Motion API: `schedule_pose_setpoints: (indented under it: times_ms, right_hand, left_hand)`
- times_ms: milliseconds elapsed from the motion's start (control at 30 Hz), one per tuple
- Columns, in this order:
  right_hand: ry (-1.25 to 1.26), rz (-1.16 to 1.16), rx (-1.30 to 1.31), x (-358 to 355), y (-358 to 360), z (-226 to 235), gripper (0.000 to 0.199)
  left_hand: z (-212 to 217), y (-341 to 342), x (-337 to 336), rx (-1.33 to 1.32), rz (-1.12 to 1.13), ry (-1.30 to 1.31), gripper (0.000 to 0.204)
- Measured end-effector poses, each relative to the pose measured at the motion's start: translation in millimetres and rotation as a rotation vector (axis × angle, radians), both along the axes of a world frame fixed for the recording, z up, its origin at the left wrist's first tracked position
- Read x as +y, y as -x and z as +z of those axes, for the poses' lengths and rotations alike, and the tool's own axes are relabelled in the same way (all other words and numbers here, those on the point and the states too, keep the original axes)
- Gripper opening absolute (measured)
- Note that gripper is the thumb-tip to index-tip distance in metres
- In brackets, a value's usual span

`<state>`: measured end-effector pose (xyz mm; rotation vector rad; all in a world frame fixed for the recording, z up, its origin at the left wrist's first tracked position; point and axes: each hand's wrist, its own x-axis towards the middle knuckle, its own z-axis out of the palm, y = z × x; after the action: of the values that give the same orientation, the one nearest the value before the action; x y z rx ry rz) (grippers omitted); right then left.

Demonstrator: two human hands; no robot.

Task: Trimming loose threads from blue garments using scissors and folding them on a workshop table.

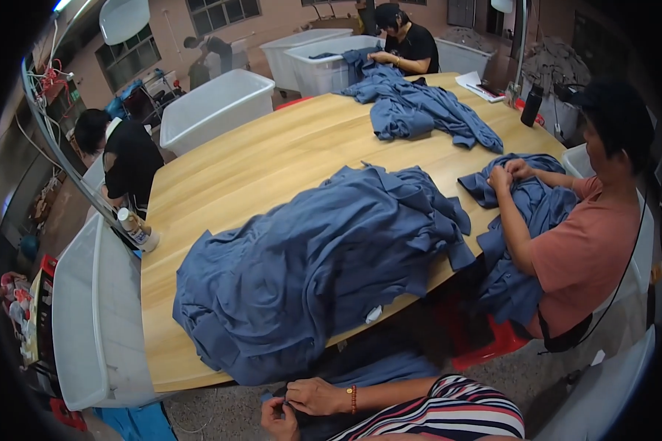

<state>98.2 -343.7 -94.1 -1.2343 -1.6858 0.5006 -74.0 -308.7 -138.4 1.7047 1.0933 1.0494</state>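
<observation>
At the lower edge, my right hand, with a beaded bracelet at the wrist, is closed with its fingertips on a small dark part of a blue garment. Just left of it and lower, my left hand pinches the same garment, the fingers of both hands nearly touching. Exactly what lies between the fingertips is too small to make out. The garment hangs below the table's near edge. Beyond my hands, a large heap of blue garments covers the near part of the wooden table, a small white tag showing at its edge.
On the right a person in a pink shirt handles blue cloth. Another person works at the far edge beside more blue garments. A third person bends at the left. White bins surround the table; a bottle stands at its left edge.
</observation>
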Motion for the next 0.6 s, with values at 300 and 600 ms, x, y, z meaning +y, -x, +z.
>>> schedule_pose_setpoints:
  times_ms: [300, 600]
  right_hand:
    - [0.213, 0.019, -0.167, -27, -35, 15, 0.056]
    - [0.542, 0.093, -0.309, -110, -108, 31, 0.040]
  left_hand:
    - [118, 50, 7, 0.051, 0.068, -0.352, 0.016]
    - [49, 143, 12, 0.380, 0.335, -0.089, 0.017]
